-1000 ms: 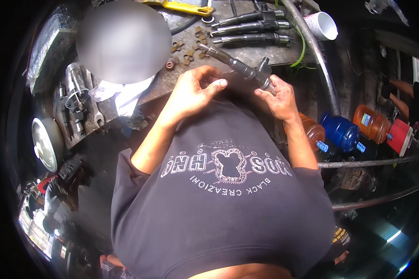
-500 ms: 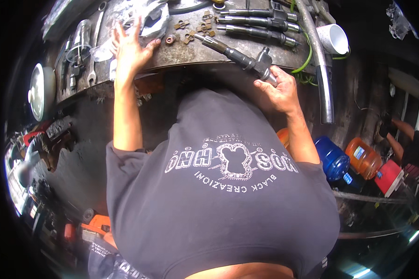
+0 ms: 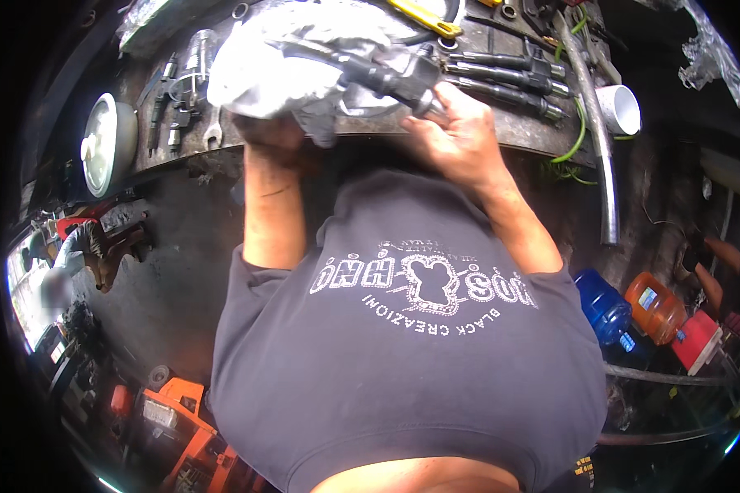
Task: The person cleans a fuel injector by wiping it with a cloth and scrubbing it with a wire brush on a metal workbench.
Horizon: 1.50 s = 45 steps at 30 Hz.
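Note:
My right hand [image 3: 460, 135] is closed round the thick end of a dark metal fuel injector [image 3: 378, 78], held tilted above the front edge of the workbench. The injector's thin end points up and left, over a bunched white cloth [image 3: 263, 66]. Under the near edge of that cloth is my left hand [image 3: 275, 135], shaded and blurred. It grips the cloth, though most of its fingers are hidden. Three more injectors [image 3: 510, 78] lie side by side on the bench, just right of the one in my hand.
On the workbench [image 3: 370, 123] are an open-end wrench [image 3: 214, 131], a clear plastic cup [image 3: 199, 62] and a yellow cutter [image 3: 427, 18]. A white lidded pot [image 3: 111, 144] stands left. A metal pipe [image 3: 598, 148] overhangs the edge beside a white cup [image 3: 621, 111]. Blue [image 3: 604, 306] and orange jugs [image 3: 656, 308] stand right.
My left hand, spread open before, now has a white cloth, which covers the small brown clips and the ring. My right hand has brought the injector left and up against the cloth.

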{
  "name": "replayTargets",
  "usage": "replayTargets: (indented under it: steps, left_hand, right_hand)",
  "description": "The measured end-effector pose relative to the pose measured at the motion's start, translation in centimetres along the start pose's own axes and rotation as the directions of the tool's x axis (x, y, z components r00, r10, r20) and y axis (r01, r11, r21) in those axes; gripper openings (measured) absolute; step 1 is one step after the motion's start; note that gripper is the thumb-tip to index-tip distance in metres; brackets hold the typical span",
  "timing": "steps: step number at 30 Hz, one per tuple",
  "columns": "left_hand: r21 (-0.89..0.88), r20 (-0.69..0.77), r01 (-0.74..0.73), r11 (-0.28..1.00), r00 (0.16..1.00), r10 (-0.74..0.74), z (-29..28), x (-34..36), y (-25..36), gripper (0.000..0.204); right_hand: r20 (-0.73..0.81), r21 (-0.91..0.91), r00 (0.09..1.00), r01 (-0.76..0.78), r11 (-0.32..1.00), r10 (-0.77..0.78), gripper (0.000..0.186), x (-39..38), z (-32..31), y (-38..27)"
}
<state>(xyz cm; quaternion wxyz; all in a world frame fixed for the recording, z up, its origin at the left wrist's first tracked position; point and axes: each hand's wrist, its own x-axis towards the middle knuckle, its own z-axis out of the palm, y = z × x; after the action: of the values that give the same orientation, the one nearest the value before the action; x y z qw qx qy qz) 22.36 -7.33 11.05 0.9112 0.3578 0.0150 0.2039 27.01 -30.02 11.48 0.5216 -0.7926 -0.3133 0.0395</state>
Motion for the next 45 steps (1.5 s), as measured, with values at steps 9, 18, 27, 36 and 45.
replayTargets:
  steps: [9, 18, 27, 36, 45]
  left_hand:
    - [-0.047, -0.062, -0.109, 0.993, 0.992, 0.106, -3.7, 2.2, 1.9, 0.072]
    - [-0.039, -0.067, -0.046, 0.998, 0.997, 0.044, -4.8, 3.2, 1.7, 0.062]
    - [0.698, 0.379, -0.617, 0.364, 0.749, 0.543, -2.3, 7.1, 2.7, 0.016]
    - [0.371, 0.315, -0.37, 0.852, 0.913, 0.259, -7.1, 10.1, 2.0, 0.021]
    - [-0.578, 0.563, 0.676, 0.457, 0.736, -0.376, -8.5, 6.8, -0.2, 0.07]
  right_hand:
    - [0.202, 0.104, 0.977, -0.09, 0.991, 0.068, 0.025, 3.9, 6.8, -3.2]
    - [-0.008, -0.103, 1.0, 0.01, 0.995, -0.01, 0.025, 6.1, 9.6, -4.9]
    - [-0.112, -0.172, 0.992, 0.034, 0.985, -0.054, 0.024, 7.5, 10.7, -5.5]
    - [0.032, 0.46, 0.896, -0.408, 0.789, 0.444, 0.026, 7.8, 8.7, -4.7]
    - [0.303, 0.769, 0.891, -0.438, 0.465, 0.337, 0.023, 6.6, 9.8, -3.6]
